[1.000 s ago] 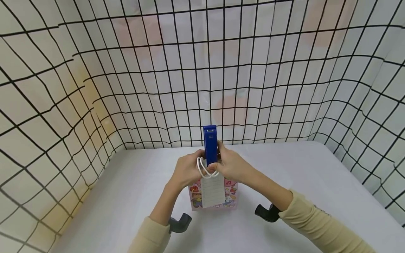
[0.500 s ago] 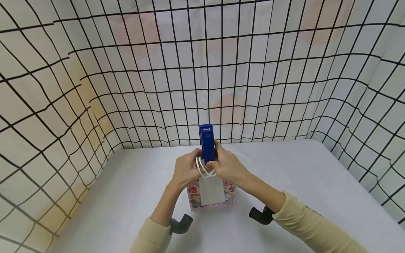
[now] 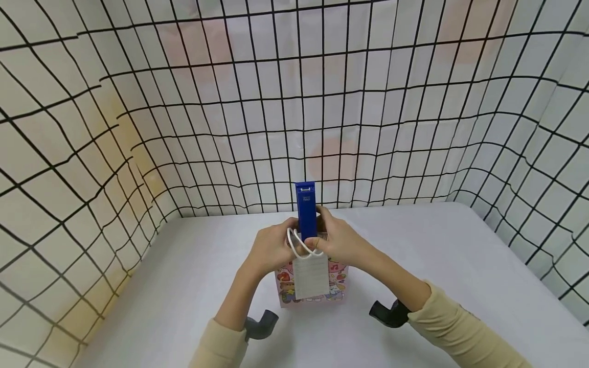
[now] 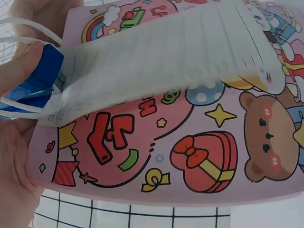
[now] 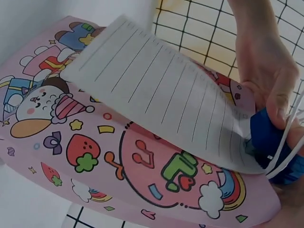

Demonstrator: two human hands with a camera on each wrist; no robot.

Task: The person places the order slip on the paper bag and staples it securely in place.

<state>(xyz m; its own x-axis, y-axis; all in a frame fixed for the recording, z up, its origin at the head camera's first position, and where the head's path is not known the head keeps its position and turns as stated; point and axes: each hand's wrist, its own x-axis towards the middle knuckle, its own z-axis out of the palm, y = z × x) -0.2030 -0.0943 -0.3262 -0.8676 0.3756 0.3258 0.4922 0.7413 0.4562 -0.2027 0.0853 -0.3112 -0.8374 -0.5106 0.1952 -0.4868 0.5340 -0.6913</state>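
Note:
A blue stapler (image 3: 307,212) stands upright at the top of a pink cartoon-printed paper gift bag (image 3: 286,291). My right hand (image 3: 340,237) grips the stapler, its thumb across the lower front. At the bag's left top edge, my left hand (image 3: 272,248) holds the bag, its fingertips partly hidden behind the white handles (image 3: 294,243). A lined white sheet of paper (image 3: 312,276) hangs over the bag's front. In the right wrist view the stapler (image 5: 273,142) meets the top end of the sheet (image 5: 161,90). Whether a staple is in cannot be seen.
A white-covered table (image 3: 207,286) lies under the bag. Black grid mesh (image 3: 257,110) over pale sheeting rises at the back and both sides. Dark curved mounts, one on the left wrist (image 3: 262,325) and one on the right wrist (image 3: 390,313), stick out inward.
The stapler tilted slightly left half a second ago and is upright again now. The sheet's lower end has shifted a little. Both hands keep their holds.

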